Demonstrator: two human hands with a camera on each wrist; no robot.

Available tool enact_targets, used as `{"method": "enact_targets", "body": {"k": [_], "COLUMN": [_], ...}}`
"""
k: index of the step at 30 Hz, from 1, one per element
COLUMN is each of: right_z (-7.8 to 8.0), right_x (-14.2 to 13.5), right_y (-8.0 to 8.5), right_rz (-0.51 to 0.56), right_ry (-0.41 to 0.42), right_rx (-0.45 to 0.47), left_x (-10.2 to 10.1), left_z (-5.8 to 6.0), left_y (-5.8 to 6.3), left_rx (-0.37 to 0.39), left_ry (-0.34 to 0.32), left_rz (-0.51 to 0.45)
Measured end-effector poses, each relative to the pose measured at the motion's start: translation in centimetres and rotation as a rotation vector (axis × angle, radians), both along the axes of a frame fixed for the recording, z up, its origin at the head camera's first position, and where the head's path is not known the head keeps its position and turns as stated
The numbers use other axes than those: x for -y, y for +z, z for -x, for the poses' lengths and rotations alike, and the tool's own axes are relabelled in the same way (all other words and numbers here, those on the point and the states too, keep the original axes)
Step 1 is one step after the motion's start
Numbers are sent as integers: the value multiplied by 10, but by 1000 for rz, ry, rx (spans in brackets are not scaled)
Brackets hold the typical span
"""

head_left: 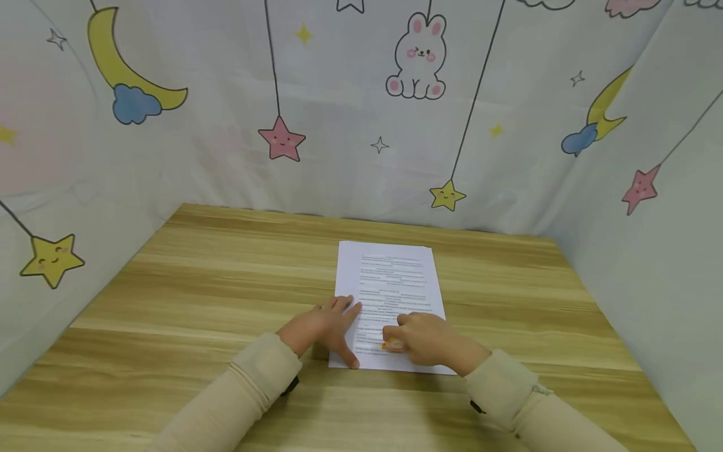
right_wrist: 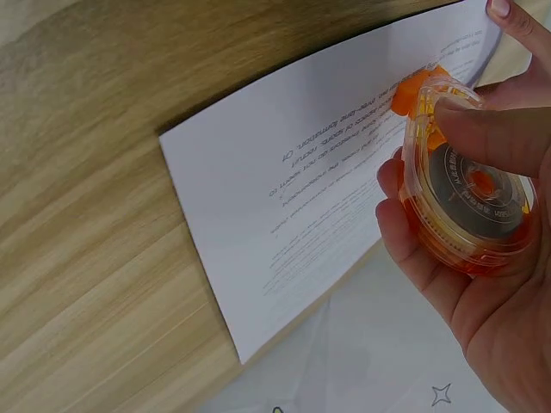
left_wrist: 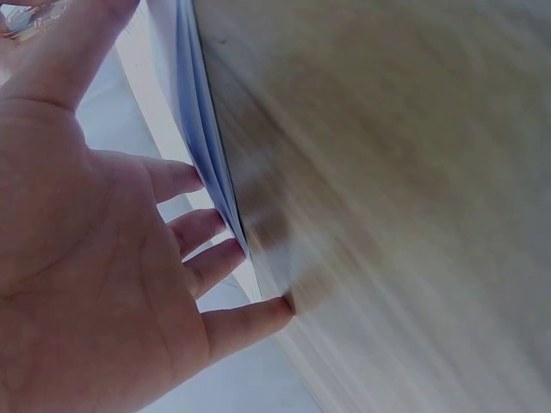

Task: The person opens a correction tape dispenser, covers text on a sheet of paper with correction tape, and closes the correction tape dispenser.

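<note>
Printed sheets of white paper (head_left: 349, 270) lie on the table, their layered edge (left_wrist: 196, 107) showing in the left wrist view. My left hand (head_left: 330, 326) rests on the left margin with fingers and thumb spread; in its wrist view the fingertips of the hand (left_wrist: 95, 241) meet the paper's edge and one reaches the wood. An orange, clear-cased correction tape (right_wrist: 473, 194) is held in my right hand (head_left: 426, 339), thumb on one side and fingers curled round the other. The orange tip (right_wrist: 417, 90) of the tape overlaps the lower lines of print.
The wood-grain table (head_left: 237, 270) extends around the paper on all sides. White fabric (head_left: 344, 176) printed with moons, stars and a rabbit hangs behind the table and along both sides. Beige sleeves (head_left: 265, 364) cover both forearms.
</note>
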State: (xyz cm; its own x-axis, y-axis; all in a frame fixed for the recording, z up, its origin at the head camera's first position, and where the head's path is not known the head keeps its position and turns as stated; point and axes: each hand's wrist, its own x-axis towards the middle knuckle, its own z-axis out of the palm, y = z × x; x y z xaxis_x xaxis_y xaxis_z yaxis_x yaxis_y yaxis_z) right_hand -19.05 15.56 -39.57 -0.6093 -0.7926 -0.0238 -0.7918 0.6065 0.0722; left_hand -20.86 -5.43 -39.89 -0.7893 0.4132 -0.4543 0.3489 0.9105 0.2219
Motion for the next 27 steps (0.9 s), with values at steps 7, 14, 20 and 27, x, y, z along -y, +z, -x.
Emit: {"method": "enact_targets", "body": {"k": [7, 14, 20, 27], "right_z": [-2, -4, -4, 3], "right_x": [-13, -21, -26, -44], "right_y": [3, 3, 0, -1], "right_rz": [7, 17, 42, 267], "right_ry": [1, 13, 34, -102], "right_rx": [-19, -27, -27, 150], "left_x": [-1, -3, -3, -1], "left_z": [2, 1, 1, 2], "left_y": [1, 0, -1, 2], "left_rx": [2, 3, 12, 20], "left_ry": [6, 1, 2, 5], "left_rz": [-5, 5, 0, -10]}}
